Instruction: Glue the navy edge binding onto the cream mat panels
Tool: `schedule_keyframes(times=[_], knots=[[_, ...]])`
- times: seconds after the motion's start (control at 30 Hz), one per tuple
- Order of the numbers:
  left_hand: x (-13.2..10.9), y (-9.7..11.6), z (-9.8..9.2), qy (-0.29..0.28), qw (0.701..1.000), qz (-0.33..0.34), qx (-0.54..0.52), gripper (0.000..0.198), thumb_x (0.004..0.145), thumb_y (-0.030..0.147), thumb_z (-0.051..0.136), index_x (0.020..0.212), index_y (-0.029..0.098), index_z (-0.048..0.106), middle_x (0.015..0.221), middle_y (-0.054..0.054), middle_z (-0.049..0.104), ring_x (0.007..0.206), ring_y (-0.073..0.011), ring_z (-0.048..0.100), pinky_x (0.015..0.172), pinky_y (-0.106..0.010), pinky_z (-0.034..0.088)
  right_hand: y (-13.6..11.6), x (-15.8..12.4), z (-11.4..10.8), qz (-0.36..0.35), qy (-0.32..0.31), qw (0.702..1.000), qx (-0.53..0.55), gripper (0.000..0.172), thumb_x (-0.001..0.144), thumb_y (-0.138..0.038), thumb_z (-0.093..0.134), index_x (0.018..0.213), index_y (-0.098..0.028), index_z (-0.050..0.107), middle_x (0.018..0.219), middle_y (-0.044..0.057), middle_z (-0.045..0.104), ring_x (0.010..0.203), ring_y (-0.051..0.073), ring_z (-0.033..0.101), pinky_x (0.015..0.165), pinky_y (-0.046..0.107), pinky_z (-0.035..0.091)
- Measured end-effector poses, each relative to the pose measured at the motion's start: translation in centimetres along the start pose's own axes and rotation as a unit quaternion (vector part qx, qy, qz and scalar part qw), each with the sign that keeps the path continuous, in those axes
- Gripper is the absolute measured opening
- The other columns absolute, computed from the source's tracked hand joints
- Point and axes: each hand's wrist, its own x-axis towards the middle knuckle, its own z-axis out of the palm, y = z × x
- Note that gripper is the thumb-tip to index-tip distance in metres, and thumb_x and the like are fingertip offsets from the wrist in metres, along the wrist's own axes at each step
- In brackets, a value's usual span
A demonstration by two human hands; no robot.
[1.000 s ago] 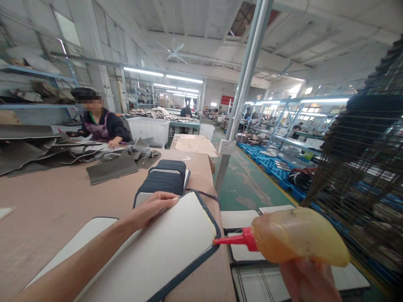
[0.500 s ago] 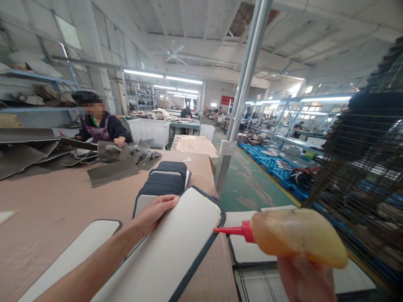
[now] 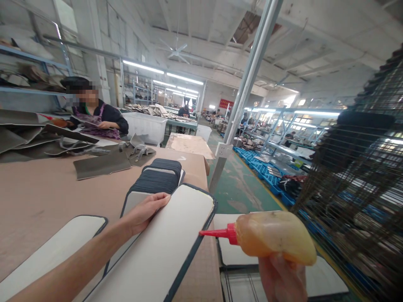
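Note:
My left hand (image 3: 143, 213) grips the upper left edge of a white panel with a dark bound rim (image 3: 171, 243) and holds it tilted above the table. My right hand (image 3: 281, 279) is wrapped round a soft yellowish glue bottle (image 3: 273, 238). Its red nozzle (image 3: 217, 233) points left and hovers just off the panel's right edge. A second white panel (image 3: 59, 247) lies flat to the left. Behind my left hand lies a fanned stack of dark-edged panels (image 3: 157, 179).
The brown table (image 3: 40, 193) carries grey material pieces (image 3: 100, 164) at the back, where another person (image 3: 94, 114) sits working. More white panels (image 3: 231, 253) rest on a low rack to the right. A wire-mesh rack (image 3: 362, 167) and a steel post (image 3: 244, 92) stand on the right.
The panel has been tipped up more steeply by my left hand. The glue bottle's nozzle has come off the panel's edge and drifted slightly left in view. The co-worker has shifted grey pieces.

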Motion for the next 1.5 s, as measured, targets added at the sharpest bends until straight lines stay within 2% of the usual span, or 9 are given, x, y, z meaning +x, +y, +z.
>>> schedule_keyframes(times=[0.17,0.37,0.57,0.7,0.8,1.07,1.2,1.37,1.5], knots=[[-0.1,0.0,-0.1,-0.009,1.000,0.009,-0.015,0.043,0.051,0.039,0.087,0.067,0.018,0.054,0.051,0.007,0.055,0.044,-0.0075,0.047,0.042,-0.017,0.037,0.5,0.0,-0.3,0.015,-0.021,1.000,0.006,0.052,0.068,-0.033,0.083,0.115,-0.031,0.063,0.100,-0.001,0.075,0.092,0.020,0.070,0.080,0.029,0.057],[-0.3,0.1,-0.5,0.000,0.999,0.021,-0.026,0.043,0.050,0.035,0.088,0.063,0.019,0.050,0.050,0.007,0.054,0.043,-0.0071,0.047,0.040,-0.017,0.037,0.7,-0.4,-0.2,0.025,-0.031,0.999,-0.035,0.064,0.067,-0.037,0.081,0.125,-0.036,0.056,0.115,-0.001,0.071,0.111,0.024,0.063,0.082,0.032,0.057],[-0.2,0.2,-1.5,0.017,0.999,0.020,-0.035,0.044,0.049,0.038,0.087,0.067,0.018,0.053,0.051,0.007,0.056,0.044,-0.0081,0.049,0.042,-0.018,0.039,0.8,-1.0,0.7,0.029,-0.030,0.999,-0.012,0.063,0.065,-0.034,0.084,0.122,-0.034,0.057,0.102,-0.002,0.075,0.106,0.021,0.065,0.075,0.026,0.058],[-0.2,0.4,-2.0,0.024,0.999,0.027,-0.039,0.045,0.049,0.040,0.087,0.065,0.019,0.051,0.049,0.008,0.054,0.043,-0.0070,0.046,0.040,-0.017,0.037,1.3,-0.9,0.2,0.012,-0.067,0.998,-0.014,0.038,0.069,-0.030,0.081,0.104,-0.029,0.067,0.086,0.002,0.076,0.088,0.022,0.071,0.072,0.029,0.060],[-0.2,0.6,-2.2,0.026,0.998,0.030,-0.039,0.046,0.048,0.038,0.088,0.063,0.020,0.049,0.048,0.009,0.053,0.042,-0.0065,0.045,0.039,-0.017,0.037,1.7,-0.7,-0.4,0.009,-0.114,0.993,-0.018,0.028,0.073,-0.029,0.076,0.100,-0.027,0.069,0.088,0.005,0.076,0.084,0.025,0.072,0.071,0.034,0.061],[0.4,1.0,-2.8,0.030,0.999,0.029,-0.031,0.046,0.050,0.038,0.087,0.066,0.020,0.048,0.052,0.008,0.055,0.044,-0.0075,0.048,0.041,-0.018,0.041,2.3,-0.8,-1.1,0.012,-0.129,0.992,-0.004,0.031,0.073,-0.027,0.075,0.104,-0.027,0.070,0.095,0.007,0.076,0.087,0.025,0.072,0.081,0.038,0.059],[1.0,1.1,-3.0,0.038,0.998,0.029,-0.029,0.044,0.053,0.039,0.085,0.066,0.021,0.048,0.052,0.007,0.056,0.044,-0.0086,0.050,0.041,-0.019,0.042,2.4,-0.9,-1.6,0.010,-0.162,0.987,-0.002,0.034,0.075,-0.028,0.073,0.108,-0.027,0.069,0.089,0.008,0.075,0.086,0.026,0.072,0.077,0.037,0.060],[1.7,1.5,-2.9,0.044,0.999,0.024,-0.021,0.039,0.057,0.035,0.083,0.066,0.021,0.047,0.051,0.007,0.055,0.043,-0.0093,0.050,0.040,-0.019,0.042,2.5,-0.8,-2.5,0.033,-0.145,0.989,0.004,0.033,0.071,-0.027,0.077,0.103,-0.027,0.070,0.083,0.006,0.075,0.086,0.027,0.072,0.082,0.041,0.059],[2.1,2.0,-2.7,0.048,0.998,0.026,-0.018,0.037,0.063,0.034,0.081,0.066,0.021,0.047,0.049,0.007,0.054,0.042,-0.0095,0.050,0.040,-0.019,0.042,2.5,-0.8,-2.9,0.053,-0.166,0.985,0.021,0.033,0.070,-0.028,0.078,0.102,-0.026,0.071,0.084,0.008,0.075,0.088,0.030,0.071,0.080,0.045,0.059]])
